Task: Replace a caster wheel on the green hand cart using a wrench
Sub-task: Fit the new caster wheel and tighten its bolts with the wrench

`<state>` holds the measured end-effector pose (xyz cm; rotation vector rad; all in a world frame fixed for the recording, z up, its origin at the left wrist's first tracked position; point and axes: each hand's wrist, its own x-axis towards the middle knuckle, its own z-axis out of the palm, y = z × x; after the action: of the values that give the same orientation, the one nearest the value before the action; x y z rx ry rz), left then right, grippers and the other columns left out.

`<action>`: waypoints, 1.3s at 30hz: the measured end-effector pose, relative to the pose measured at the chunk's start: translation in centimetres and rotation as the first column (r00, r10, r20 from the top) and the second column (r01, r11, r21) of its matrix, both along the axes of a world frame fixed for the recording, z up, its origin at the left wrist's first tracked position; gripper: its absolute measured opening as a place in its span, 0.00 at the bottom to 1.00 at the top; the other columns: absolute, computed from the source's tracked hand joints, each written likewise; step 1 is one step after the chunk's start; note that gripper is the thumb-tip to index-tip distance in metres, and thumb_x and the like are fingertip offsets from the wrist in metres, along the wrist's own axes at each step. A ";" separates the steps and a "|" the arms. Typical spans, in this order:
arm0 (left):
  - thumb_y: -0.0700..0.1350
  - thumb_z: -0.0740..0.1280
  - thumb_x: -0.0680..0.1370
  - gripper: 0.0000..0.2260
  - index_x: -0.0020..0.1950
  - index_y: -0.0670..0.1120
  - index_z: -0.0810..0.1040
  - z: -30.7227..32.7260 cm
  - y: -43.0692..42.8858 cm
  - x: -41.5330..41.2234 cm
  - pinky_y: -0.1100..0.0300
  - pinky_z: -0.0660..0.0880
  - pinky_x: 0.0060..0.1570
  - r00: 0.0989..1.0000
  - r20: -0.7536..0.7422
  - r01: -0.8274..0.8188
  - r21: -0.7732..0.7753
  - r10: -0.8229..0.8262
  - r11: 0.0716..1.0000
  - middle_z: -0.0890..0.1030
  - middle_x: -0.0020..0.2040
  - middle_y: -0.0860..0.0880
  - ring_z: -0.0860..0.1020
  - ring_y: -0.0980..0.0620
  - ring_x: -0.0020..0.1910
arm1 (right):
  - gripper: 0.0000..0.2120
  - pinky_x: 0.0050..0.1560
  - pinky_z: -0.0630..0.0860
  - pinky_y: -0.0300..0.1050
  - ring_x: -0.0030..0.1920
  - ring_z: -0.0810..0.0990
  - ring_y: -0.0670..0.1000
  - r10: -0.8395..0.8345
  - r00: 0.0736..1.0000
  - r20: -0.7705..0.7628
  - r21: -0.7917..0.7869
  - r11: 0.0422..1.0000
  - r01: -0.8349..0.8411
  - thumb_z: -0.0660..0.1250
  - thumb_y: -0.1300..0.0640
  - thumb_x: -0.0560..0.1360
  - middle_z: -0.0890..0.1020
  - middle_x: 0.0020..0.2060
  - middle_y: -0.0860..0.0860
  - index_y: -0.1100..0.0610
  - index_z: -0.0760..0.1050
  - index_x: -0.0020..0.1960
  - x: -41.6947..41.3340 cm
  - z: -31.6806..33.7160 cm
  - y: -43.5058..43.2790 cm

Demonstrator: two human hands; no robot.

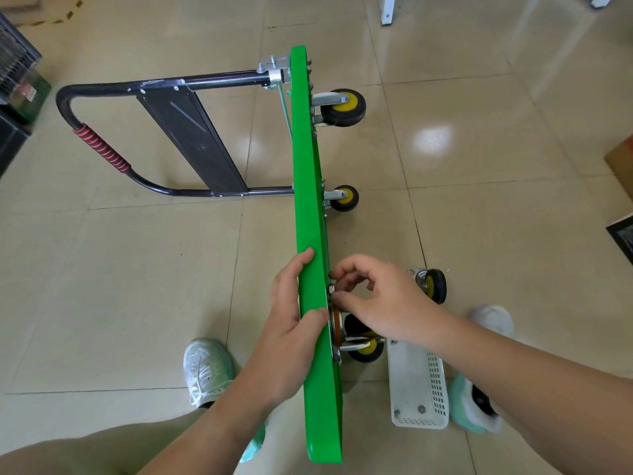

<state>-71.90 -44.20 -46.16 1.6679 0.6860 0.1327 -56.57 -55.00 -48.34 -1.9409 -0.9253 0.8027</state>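
The green hand cart [310,173] stands on its side edge on the tiled floor, its black handle [102,149] folded out to the left. Two yellow-hubbed caster wheels [343,107] [344,197] stick out on its right face. A third caster [364,341] sits against the cart's underside near me. My left hand [294,323] grips the cart's upper edge. My right hand [380,299] pinches a small nut [331,289] at that caster's mounting plate with its fingertips. A loose caster wheel [432,285] lies on the floor to the right. No wrench is in view.
A white plastic basket [416,385] with a few small parts lies on the floor at the right, beside my right shoe [478,402]. My left shoe [205,368] is left of the cart. Dark crates [17,84] stand far left, a cardboard box [621,162] at the right edge.
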 end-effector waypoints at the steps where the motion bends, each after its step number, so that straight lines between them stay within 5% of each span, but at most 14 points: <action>1: 0.45 0.61 0.74 0.33 0.76 0.69 0.60 0.0 0.0 0.0 0.45 0.77 0.66 1.000 0.002 -0.001 0.000 0.001 1.000 0.67 0.75 0.53 0.74 0.50 0.69 | 0.06 0.48 0.72 0.27 0.46 0.81 0.40 -0.004 1.000 0.025 0.003 1.000 0.004 0.73 0.52 0.76 0.84 0.42 0.43 0.48 0.81 0.53 -0.1 0.0 0.1; 4: 0.45 0.61 0.74 0.33 0.76 0.69 0.60 -0.2 0.0 -0.1 0.41 0.75 0.68 1.000 0.006 0.000 -0.015 0.000 1.000 0.67 0.76 0.52 0.74 0.47 0.70 | 0.13 0.41 0.75 0.46 0.37 0.81 0.49 0.023 0.999 0.023 -0.047 0.999 -0.022 0.65 0.46 0.81 0.83 0.35 0.47 0.52 0.83 0.47 0.2 -0.1 0.1; 10: 0.46 0.61 0.74 0.33 0.74 0.72 0.61 -0.3 0.1 -0.1 0.41 0.75 0.67 1.000 0.009 -0.003 -0.001 0.003 1.000 0.67 0.75 0.52 0.74 0.48 0.69 | 0.08 0.49 0.69 0.24 0.49 0.80 0.38 0.032 0.999 -0.001 0.008 0.999 -0.032 0.72 0.51 0.77 0.84 0.45 0.41 0.48 0.79 0.56 0.5 -0.1 -0.1; 14: 0.46 0.61 0.74 0.32 0.74 0.72 0.61 -0.4 0.1 -0.1 0.40 0.74 0.68 1.000 0.013 0.002 -0.011 -0.002 1.000 0.68 0.75 0.51 0.74 0.46 0.70 | 0.10 0.46 0.77 0.46 0.40 0.82 0.48 0.045 0.999 -0.016 -0.023 0.999 -0.045 0.65 0.47 0.81 0.84 0.38 0.47 0.49 0.83 0.52 0.3 -0.4 0.0; 17: 0.45 0.61 0.74 0.33 0.75 0.70 0.61 -0.4 0.1 -0.1 0.42 0.74 0.69 1.000 0.013 -0.007 -0.004 0.007 1.000 0.67 0.75 0.51 0.72 0.47 0.71 | 0.09 0.49 0.75 0.37 0.46 0.82 0.42 0.046 0.999 -0.012 -0.006 0.999 -0.046 0.69 0.47 0.78 0.85 0.44 0.42 0.45 0.79 0.58 0.2 -0.5 -0.1; 21: 0.46 0.61 0.74 0.33 0.75 0.72 0.61 -0.3 0.1 -0.1 0.41 0.74 0.69 1.000 0.008 -0.005 -0.004 0.005 1.000 0.67 0.75 0.52 0.73 0.50 0.70 | 0.06 0.44 0.73 0.32 0.44 0.81 0.38 0.042 0.999 0.015 0.011 0.999 -0.042 0.71 0.50 0.77 0.85 0.42 0.41 0.46 0.81 0.54 0.1 -0.7 0.0; 25: 0.46 0.61 0.75 0.32 0.75 0.71 0.61 -0.3 0.1 -0.1 0.42 0.76 0.67 1.000 0.017 0.006 -0.013 -0.006 1.000 0.67 0.75 0.50 0.74 0.48 0.69 | 0.08 0.42 0.78 0.39 0.39 0.82 0.41 0.034 0.999 -0.022 0.010 0.999 -0.034 0.67 0.46 0.80 0.86 0.43 0.42 0.45 0.80 0.57 0.2 -0.7 0.0; 29: 0.45 0.61 0.74 0.33 0.76 0.70 0.61 -0.2 0.1 0.0 0.57 0.81 0.52 1.000 0.025 0.006 -0.020 -0.006 1.000 0.67 0.74 0.51 0.78 0.55 0.60 | 0.07 0.37 0.74 0.36 0.35 0.80 0.41 0.046 0.999 0.005 0.013 0.999 -0.046 0.71 0.49 0.77 0.86 0.42 0.42 0.45 0.79 0.55 0.0 -0.8 -0.1; 34: 0.46 0.61 0.74 0.33 0.76 0.70 0.61 -0.2 0.1 -0.1 0.39 0.74 0.69 1.000 0.025 0.002 -0.026 -0.002 1.000 0.68 0.75 0.50 0.74 0.46 0.69 | 0.08 0.44 0.80 0.45 0.40 0.83 0.44 0.043 0.998 -0.054 0.001 0.999 -0.043 0.67 0.46 0.80 0.86 0.42 0.45 0.45 0.79 0.57 0.4 -0.6 -0.1; 39: 0.45 0.61 0.74 0.33 0.75 0.70 0.62 -0.2 0.1 0.0 0.44 0.78 0.63 1.000 0.012 -0.008 -0.003 0.008 1.000 0.68 0.75 0.51 0.76 0.47 0.66 | 0.03 0.43 0.79 0.48 0.39 0.84 0.50 0.045 0.998 -0.032 -0.012 0.999 -0.046 0.70 0.49 0.79 0.86 0.40 0.43 0.47 0.80 0.51 0.2 -0.6 0.0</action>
<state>-71.93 -44.10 -46.39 1.6601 0.6838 0.1476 -56.42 -55.00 -48.91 -1.9189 -0.9504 0.8657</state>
